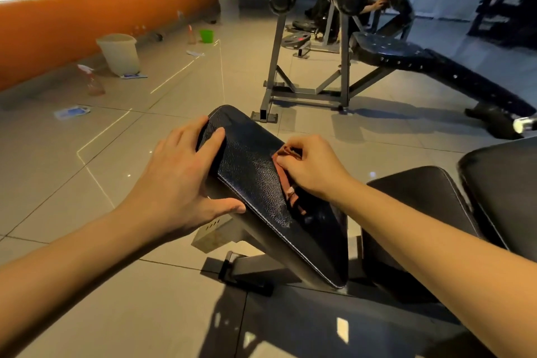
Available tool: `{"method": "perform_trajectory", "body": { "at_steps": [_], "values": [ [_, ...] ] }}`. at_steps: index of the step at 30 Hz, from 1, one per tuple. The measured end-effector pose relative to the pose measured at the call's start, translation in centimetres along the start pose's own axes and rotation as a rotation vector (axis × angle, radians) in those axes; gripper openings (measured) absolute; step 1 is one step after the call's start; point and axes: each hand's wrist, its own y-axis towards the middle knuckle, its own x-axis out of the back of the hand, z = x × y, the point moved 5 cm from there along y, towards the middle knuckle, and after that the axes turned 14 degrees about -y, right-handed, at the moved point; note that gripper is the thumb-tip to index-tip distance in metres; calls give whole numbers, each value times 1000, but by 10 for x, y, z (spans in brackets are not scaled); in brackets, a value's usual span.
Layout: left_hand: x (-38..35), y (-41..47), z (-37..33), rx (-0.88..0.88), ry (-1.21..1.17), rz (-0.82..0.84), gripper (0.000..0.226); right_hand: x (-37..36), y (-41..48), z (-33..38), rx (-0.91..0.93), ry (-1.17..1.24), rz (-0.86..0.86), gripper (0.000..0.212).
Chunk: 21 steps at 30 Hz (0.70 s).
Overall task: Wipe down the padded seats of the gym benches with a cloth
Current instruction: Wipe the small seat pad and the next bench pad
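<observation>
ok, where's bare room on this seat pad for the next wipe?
Bare on the seat pad: the middle strip between left hand and right hand, plus the near end below the cloth. Crowded: both side edges, under the hands and bunched cloth.

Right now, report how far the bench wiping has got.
Done: nothing I can confirm. In hand: the right hand pinches a reddish cloth on the black seat pad; the left hand steadies its edge. Left, likely: the neighbouring pad and the far bench.
</observation>
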Motion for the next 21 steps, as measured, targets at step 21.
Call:
{"method": "perform_trajectory", "body": {
  "at_steps": [21],
  "values": [
    [-4, 2, 4, 13, 38, 13, 128, -15, -6, -38, -373, 27, -226, 22]
  ]
}}
